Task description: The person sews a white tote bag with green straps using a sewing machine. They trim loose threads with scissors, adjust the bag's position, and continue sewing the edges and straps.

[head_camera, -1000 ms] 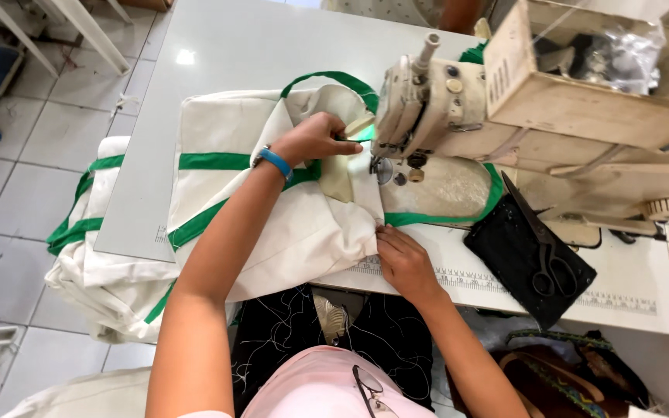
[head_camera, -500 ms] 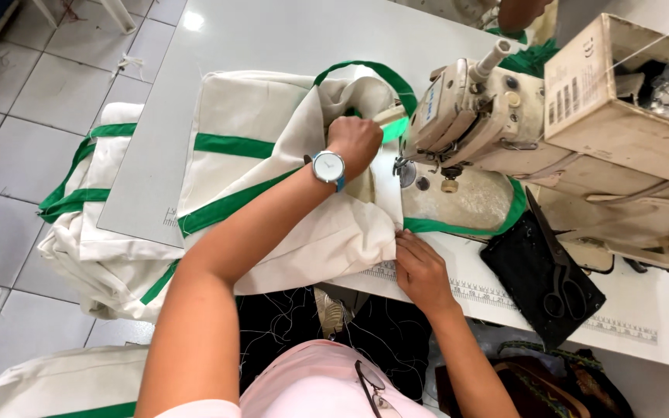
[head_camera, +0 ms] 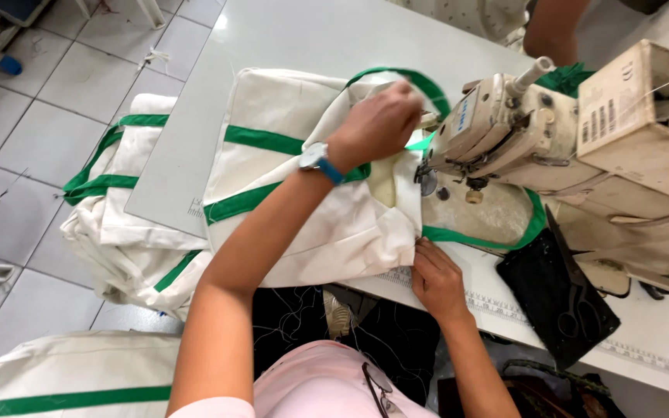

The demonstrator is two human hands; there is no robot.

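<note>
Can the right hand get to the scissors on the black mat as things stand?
Probably yes. The right hand rests on the cream fabric's edge, and the scissors lie uncovered on the black mat just to its right, nothing between.

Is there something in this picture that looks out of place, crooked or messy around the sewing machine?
Nothing looks damaged. The cream bag with green trim is bunched under the left hand at the sewing machine. The right hand grips its edge at the table's front. More such bags hang off the table's left side toward the floor.
</note>
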